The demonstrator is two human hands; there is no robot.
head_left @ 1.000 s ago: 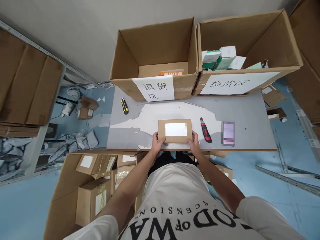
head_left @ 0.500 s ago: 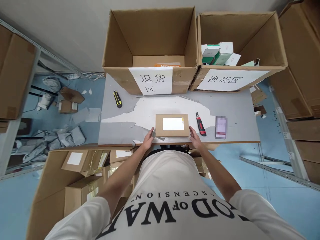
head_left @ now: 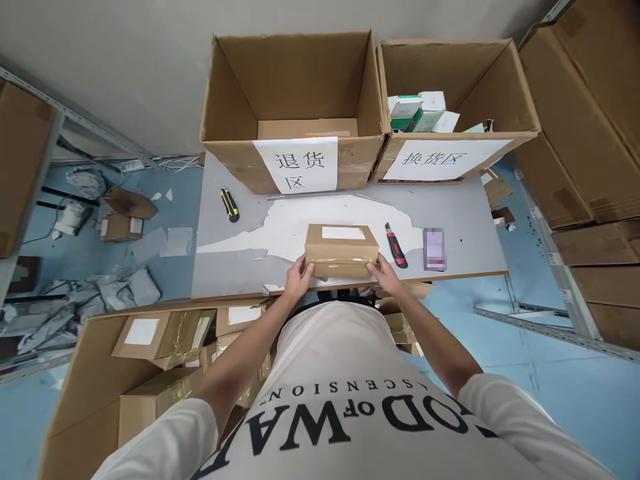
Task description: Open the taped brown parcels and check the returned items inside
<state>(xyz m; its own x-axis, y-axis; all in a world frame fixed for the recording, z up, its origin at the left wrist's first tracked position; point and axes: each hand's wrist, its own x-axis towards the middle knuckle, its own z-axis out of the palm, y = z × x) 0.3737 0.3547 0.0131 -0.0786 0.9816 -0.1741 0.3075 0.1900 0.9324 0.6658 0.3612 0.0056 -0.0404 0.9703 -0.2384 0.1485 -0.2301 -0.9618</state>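
Between my hands is a small brown cardboard box, tilted so that its taped side faces me and its white label lies on the far face. My left hand grips the left end, thumb on the near side. At the other end my right hand holds it the same way, fingers partly hidden behind the box. Just right of the box lies a red and black utility knife, its blade end pointing away from me. A phone with a blurred screen rests farther right.
A yellow and black utility knife lies on the left of the table. Two large open cartons stand at the back, the left carton and the right carton with green and white boxes. Below left, a big carton holds several parcels.
My hands have closed on the ends of the small box. It has tipped from lying label-up to showing its taped side. The whole view has shifted slightly.
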